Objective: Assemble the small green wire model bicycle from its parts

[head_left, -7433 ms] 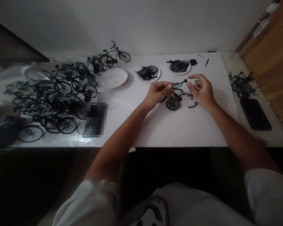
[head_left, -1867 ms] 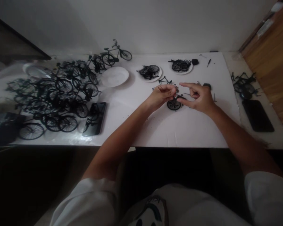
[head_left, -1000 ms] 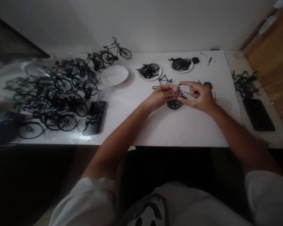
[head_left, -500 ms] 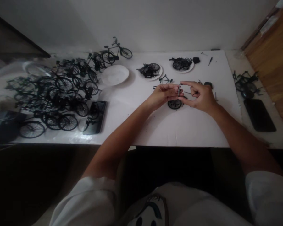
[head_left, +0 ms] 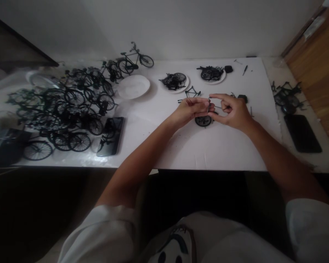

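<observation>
Thumb and fingers of my left hand [head_left: 193, 109] are pinched on a small dark part [head_left: 208, 105], too small to make out fully. From the right, my right hand [head_left: 231, 109] has its index finger at the part's top end and its thumb at the bottom end, with a thin rod [head_left: 217, 107] held in the curled fingers. Below the fingertips a small black wheel [head_left: 203, 121] lies on the white board, partly hidden. Just behind my left hand is a miniature bicycle frame [head_left: 192, 92].
Many miniature bicycles [head_left: 65, 106] crowd the left side beside a phone [head_left: 111, 137]. White plates [head_left: 133, 87] stand behind, two with black parts. Another phone [head_left: 303, 133] and a small bicycle [head_left: 286, 95] lie at the right. A small screwdriver [head_left: 245, 70] lies at the back.
Both hands stay in nearly the same place. The small part between them has turned slightly and shows less.
</observation>
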`<state>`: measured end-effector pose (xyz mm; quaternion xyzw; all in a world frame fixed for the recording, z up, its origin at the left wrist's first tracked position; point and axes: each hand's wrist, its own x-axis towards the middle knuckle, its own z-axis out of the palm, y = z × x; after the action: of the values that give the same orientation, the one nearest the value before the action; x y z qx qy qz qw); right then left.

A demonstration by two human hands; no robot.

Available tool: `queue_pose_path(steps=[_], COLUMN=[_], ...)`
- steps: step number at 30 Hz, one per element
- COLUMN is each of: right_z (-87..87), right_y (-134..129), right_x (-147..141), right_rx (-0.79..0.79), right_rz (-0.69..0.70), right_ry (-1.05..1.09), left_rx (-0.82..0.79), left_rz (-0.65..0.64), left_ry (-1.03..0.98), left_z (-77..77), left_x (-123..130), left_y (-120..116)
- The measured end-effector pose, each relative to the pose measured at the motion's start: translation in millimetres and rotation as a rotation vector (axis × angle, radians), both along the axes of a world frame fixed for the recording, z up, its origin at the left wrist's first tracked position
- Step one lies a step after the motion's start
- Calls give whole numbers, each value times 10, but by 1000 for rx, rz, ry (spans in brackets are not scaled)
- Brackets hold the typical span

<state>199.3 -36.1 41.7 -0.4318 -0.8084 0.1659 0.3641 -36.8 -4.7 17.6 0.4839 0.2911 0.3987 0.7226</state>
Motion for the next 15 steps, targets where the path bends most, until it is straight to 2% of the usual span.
queue_pose_path(steps=[7,11,15], right_z=[79,88,55], right_y=[-37,12,80], right_x=[-9,29,92], right_rx=[-57,-27,-80], right_rz=[-71,-132,-89], right_ry=[44,65,-27], left_rx=[-15,-39,-59], left_rz=[110,189,215], left_ry=[-5,15,6], left_z=[27,56,68], left_x=[30,24,19], left_y=[-8,-10,1])
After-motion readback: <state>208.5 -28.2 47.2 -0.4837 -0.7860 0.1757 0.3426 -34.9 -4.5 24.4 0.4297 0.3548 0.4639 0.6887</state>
